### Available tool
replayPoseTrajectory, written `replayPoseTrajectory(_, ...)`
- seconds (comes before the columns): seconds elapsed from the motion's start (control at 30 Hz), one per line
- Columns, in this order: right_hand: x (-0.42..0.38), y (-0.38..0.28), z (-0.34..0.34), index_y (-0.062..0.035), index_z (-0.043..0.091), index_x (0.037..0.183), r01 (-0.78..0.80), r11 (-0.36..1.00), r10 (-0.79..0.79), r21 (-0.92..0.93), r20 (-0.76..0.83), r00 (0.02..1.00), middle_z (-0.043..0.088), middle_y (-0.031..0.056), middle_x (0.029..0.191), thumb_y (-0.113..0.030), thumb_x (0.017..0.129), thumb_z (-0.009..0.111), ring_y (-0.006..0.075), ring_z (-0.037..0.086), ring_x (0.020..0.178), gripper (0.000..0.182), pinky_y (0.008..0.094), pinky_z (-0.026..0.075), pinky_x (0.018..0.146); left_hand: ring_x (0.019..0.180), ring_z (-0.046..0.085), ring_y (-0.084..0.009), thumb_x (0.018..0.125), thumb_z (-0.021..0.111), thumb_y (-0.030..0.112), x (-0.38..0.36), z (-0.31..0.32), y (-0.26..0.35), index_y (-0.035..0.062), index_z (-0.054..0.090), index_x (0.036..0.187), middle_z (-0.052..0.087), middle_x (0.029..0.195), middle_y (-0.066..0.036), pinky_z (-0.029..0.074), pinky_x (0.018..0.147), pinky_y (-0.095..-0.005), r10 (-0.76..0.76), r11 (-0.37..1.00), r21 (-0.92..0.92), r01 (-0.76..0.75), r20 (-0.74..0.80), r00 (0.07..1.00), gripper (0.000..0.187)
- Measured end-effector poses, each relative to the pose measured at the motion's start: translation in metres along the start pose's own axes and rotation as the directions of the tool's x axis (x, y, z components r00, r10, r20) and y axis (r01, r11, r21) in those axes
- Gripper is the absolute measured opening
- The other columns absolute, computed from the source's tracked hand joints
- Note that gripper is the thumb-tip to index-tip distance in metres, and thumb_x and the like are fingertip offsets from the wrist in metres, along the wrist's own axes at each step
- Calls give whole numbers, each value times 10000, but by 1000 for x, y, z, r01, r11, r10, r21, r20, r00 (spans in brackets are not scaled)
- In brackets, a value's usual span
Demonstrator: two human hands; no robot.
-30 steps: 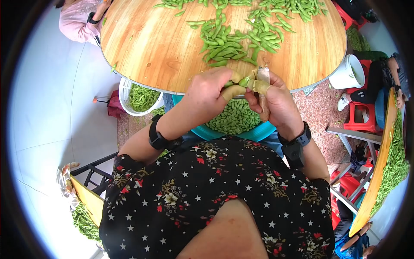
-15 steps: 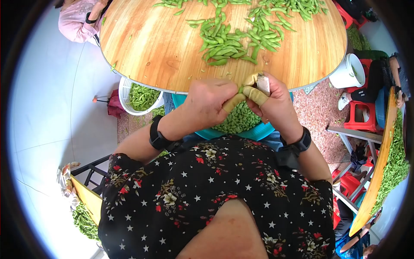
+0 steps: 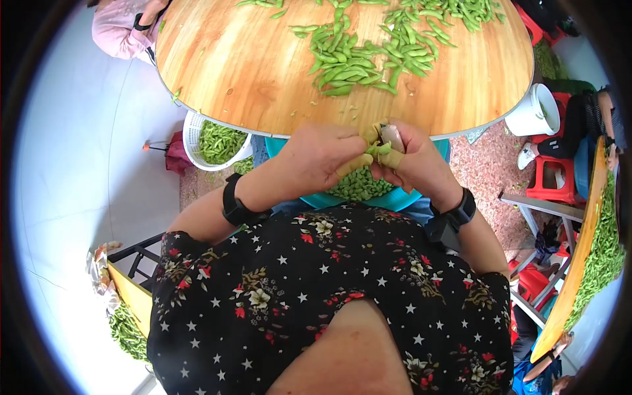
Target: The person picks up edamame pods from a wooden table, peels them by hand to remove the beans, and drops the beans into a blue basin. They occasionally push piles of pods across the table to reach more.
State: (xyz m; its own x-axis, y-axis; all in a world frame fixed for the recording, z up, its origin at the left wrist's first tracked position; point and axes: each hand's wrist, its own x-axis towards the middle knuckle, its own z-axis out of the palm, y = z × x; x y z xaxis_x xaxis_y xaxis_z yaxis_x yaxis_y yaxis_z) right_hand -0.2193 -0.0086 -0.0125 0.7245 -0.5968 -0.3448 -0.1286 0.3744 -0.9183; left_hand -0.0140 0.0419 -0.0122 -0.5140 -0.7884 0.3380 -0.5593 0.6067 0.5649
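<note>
Pinching a green pod [image 3: 378, 151] above a bowl [image 3: 394, 201], the left hand [image 3: 322, 155] is keeping its fingers nearly closed; the right hand [image 3: 424, 163] is gripping a pale tool [image 3: 393, 137]. Slipping, the pod could be sending the tool into a fingertip. It is looking bright green, partly hidden.

Glare bleaches the pale floor [image 3: 62, 313] at lower left; a soft grey shadow lies above. Wide-lens distortion curves the edges into black.
</note>
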Motion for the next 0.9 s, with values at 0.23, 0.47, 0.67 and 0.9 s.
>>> replayPoseTrajectory(0.23, 1, -1, 3, -59, 589, 972, -33, 989, 33, 142, 6, 999, 592, 22, 667, -142, 912, 564, 41, 436, 435, 106, 197, 293, 355, 677, 564, -339, 851, 623, 140, -2, -8, 8, 48, 545, 819, 508, 723, -123, 436, 551, -414, -93, 984, 156, 89, 16, 996, 125)
replayPoseTrajectory(0.47, 6, 27, -5, -33, 621, 968, 291, 900, -204, -324, 277, 939, 624, 56, 766, -172, 915, 538, 122, 594, 638, 170, 251, 466, 515, 729, 612, -339, 866, 619, 294, -49, -66, 25, 43, 632, 898, 619, 756, -147, 458, 600, -439, -613, 787, 459, 412, 516, 598, 253)
replayPoseTrajectory(0.67, 0, -14, -4, -22, 597, 1015, 22, 829, 117, -559, 212, 970, 614, 77, 864, -236, 948, 497, 159, 624, 669, 245, 285, 493, 571, 760, 621, -353, 875, 616, 289, -25, -80, 14, 50, 658, 949, 644, 792, -153, 477, 633, -427, -567, 748, 473, 466, 89, 819, 254)
replayPoseTrajectory(0.9, -3, -4, -4, -46, 573, 1158, -14, 972, 52, -236, 154, 987, 555, 31, 736, -242, 993, 453, 83, 527, 519, 282, 217, 390, 434, 867, 608, -360, 838, 592, 140, 52, -42, -71, 42, 633, 1013, 640, 967, -153, 497, 740, -420, -25, 861, 488, 142, -239, 971, 205)
